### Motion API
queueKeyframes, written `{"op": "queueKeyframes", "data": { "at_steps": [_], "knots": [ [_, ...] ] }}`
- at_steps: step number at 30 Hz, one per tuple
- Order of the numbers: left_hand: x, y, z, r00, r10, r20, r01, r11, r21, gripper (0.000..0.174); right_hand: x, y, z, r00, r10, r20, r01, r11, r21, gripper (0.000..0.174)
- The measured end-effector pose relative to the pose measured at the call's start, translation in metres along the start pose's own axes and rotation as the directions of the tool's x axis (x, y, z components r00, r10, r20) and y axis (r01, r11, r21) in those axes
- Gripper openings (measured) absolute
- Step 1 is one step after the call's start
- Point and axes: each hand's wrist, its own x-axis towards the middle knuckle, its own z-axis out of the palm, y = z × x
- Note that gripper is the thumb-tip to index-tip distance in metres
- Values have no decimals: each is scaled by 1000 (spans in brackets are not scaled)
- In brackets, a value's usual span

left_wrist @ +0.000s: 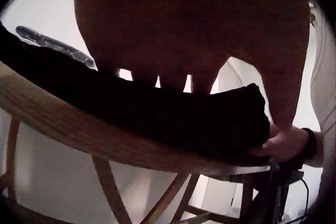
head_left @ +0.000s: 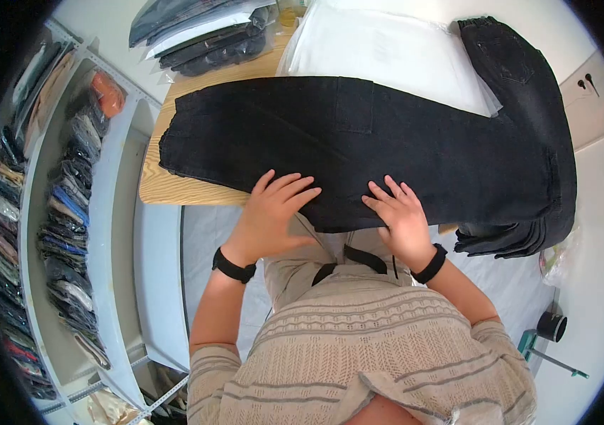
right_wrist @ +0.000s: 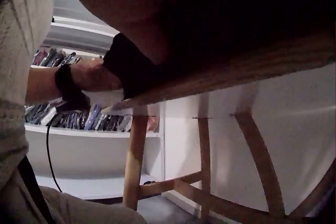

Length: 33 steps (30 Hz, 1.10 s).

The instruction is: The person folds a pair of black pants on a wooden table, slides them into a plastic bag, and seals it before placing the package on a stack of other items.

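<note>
Black trousers [head_left: 302,134] lie folded lengthwise across the wooden table, their near edge hanging a little over its front. The left hand [head_left: 270,219] rests with spread fingers on the near edge of the cloth, thumb pointing inward. To its right, the right hand [head_left: 403,223] lies on the same edge with fingers extended. In the left wrist view the left hand [left_wrist: 194,24] has its fingertips down on the dark cloth [left_wrist: 157,113]. The right wrist view shows the right hand [right_wrist: 126,3] dark above the cloth, its fingers hidden.
Clear plastic bags [head_left: 380,53] lie at the table's back, beside a stack of bagged garments [head_left: 210,42]. More black garments [head_left: 507,241] hang at the right edge. Shelves of bagged clothes [head_left: 68,219] stand at left. The wooden table [head_left: 196,191] shows at its left corner.
</note>
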Motion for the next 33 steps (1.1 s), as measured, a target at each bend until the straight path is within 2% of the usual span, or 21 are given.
{"op": "queueKeyframes", "data": {
  "at_steps": [2,4,5,6,8,10,11,12,15,17,19,21,23,28,30,32,33],
  "knots": [
    [-5,-16,3,992,-9,127,7,1000,21,22,3,5,-3,1000,2,16,-3,1000,28,54],
    [-6,-26,4,992,-6,127,8,1000,-12,20,5,14,-8,998,-16,59,10,994,110,45],
    [-5,-30,5,993,2,122,4,999,-49,19,7,18,-15,1000,-3,25,-1,984,178,43],
    [-4,-32,7,992,8,129,-1,999,-51,19,9,21,-25,998,54,13,-56,968,244,34],
    [1,-33,12,986,-135,94,147,980,-131,17,7,34,-35,975,211,75,-224,903,368,27],
    [8,-34,21,986,-161,40,164,980,-110,16,6,35,-42,969,246,27,-240,907,346,23],
    [11,-34,24,981,-192,-15,190,978,-86,17,7,34,-44,940,337,42,-332,887,319,21],
    [13,-32,25,982,-190,-15,188,978,-87,17,8,33,-45,904,425,54,-421,858,292,19],
    [21,-28,25,964,-264,25,265,963,-48,20,11,34,-42,874,484,25,-455,802,387,19],
    [25,-27,29,928,-373,11,373,928,-18,24,10,35,-42,880,475,-6,-440,820,365,18],
    [27,-27,34,930,-367,-2,367,928,62,25,10,38,-40,884,467,-33,-428,835,346,18],
    [28,-28,38,932,-362,-9,359,923,140,27,11,46,-34,914,373,-159,-358,927,115,19],
    [30,-31,41,936,-347,-64,353,916,190,27,17,49,-28,912,376,-163,-371,927,63,19],
    [32,-31,42,922,-382,-53,386,910,149,29,22,49,-23,930,331,-159,-346,935,-77,17],
    [32,-32,41,925,-375,-67,381,914,141,29,25,39,-19,939,308,-152,-338,906,-256,18],
    [32,-32,41,922,-382,-68,387,914,118,27,35,27,-16,953,270,-140,-297,924,-240,20],
    [33,-31,41,926,-365,-94,375,914,152,27,43,17,-10,950,248,-188,-272,955,-114,20]
  ]
}}
